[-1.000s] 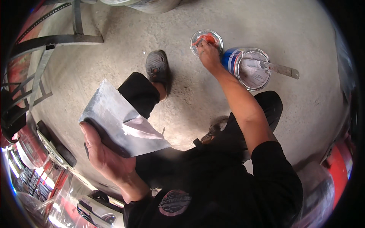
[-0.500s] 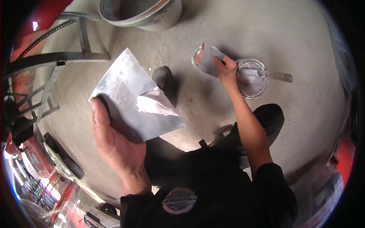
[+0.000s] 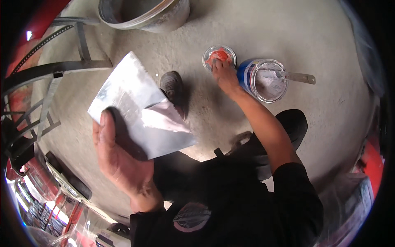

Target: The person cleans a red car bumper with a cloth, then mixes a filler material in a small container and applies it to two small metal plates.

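Note:
My left hand (image 3: 117, 150) grips a flat, shiny grey mixing plate (image 3: 123, 88) by its left corner, thumb on top. A lump of pale pinkish putty (image 3: 164, 116) lies on the plate's right part. Farther off, my right hand (image 3: 227, 78) reaches down to a round shallow lid (image 3: 205, 61) holding red paste (image 3: 221, 54). Its fingers are closed at the paste; the grey spreader seen there a moment ago is now hidden by the hand. Just right of it a blue can (image 3: 247, 76) of pale putty sits with a metal putty knife (image 3: 302, 78) across its mouth.
A large grey tub (image 3: 166, 20) stands on the concrete floor (image 3: 329, 53) at the far left. Black metal frames (image 3: 61, 68) reach in from the left. My shoe (image 3: 172, 84) shows beyond the plate, and plastic sheeting (image 3: 349, 206) hangs at lower right.
My right hand has moved slightly left and down onto the red paste, and the spreader has turned out of sight. More of the can's blue side shows. My left hand still holds the plate.

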